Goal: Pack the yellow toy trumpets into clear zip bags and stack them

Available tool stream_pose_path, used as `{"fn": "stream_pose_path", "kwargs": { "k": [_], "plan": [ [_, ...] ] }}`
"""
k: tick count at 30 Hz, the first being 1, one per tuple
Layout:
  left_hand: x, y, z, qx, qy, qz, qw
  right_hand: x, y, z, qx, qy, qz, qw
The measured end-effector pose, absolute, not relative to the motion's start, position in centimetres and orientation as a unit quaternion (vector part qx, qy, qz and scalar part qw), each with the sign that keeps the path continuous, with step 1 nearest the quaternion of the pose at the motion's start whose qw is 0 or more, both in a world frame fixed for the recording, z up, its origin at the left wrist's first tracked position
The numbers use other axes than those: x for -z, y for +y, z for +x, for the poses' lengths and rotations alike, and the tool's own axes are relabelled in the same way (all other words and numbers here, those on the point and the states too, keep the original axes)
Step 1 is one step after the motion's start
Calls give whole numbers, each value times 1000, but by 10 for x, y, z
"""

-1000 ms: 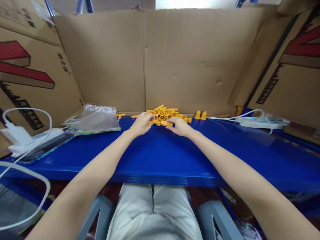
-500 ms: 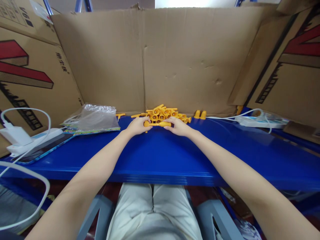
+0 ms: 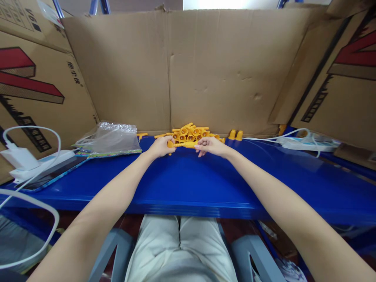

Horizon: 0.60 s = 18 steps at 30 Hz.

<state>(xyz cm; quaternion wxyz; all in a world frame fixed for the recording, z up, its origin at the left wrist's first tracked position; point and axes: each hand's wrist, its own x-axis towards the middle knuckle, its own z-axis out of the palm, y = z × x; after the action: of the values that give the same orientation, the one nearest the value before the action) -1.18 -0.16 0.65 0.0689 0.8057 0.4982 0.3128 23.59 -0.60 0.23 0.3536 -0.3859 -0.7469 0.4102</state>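
Observation:
A long yellow plastic piece (image 3: 188, 144) lies level between my hands, above the front of a yellow pile; its kind is unclear. It has a round flat end at the left, a ridged, twisted-looking middle and a smooth, thicker right part. My left hand (image 3: 160, 146) is closed around the left end, its fingers partly hidden. At the other end, my right hand (image 3: 212, 146) pinches the tip between thumb and fingers, with the lower fingers loosely curled. Just behind rests the pile of yellow cup-ended pieces (image 3: 190, 137), several with dark hollow openings facing me.
Two yellow caps (image 3: 235, 135) stand right of the pile on the blue table (image 3: 188, 180). A yellow T-shaped piece (image 3: 142, 135) and clear plastic bags (image 3: 116, 137) are at the left. White power strips (image 3: 308, 143) and cables flank both sides; cardboard (image 3: 229, 70) walls the back.
My right hand has turned and slid slightly right, its lower fingers now showing below the yellow piece. My left hand, with the round end, has shifted a little left.

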Motion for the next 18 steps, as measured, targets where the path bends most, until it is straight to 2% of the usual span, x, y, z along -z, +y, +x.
{"fn": "stream_pose_path", "kwargs": {
  "k": [4,10,18],
  "plan": [
    [-7,-3,-10,-298,502,810,55,-7,-16,228,-458,-698,-440,331],
    [-8,-4,-9,-298,495,816,19,-7,-15,221,-488,-619,-504,352],
    [-5,-3,-9,-291,483,826,4,-11,-20,219,-512,-586,-527,341]
  ]
}}
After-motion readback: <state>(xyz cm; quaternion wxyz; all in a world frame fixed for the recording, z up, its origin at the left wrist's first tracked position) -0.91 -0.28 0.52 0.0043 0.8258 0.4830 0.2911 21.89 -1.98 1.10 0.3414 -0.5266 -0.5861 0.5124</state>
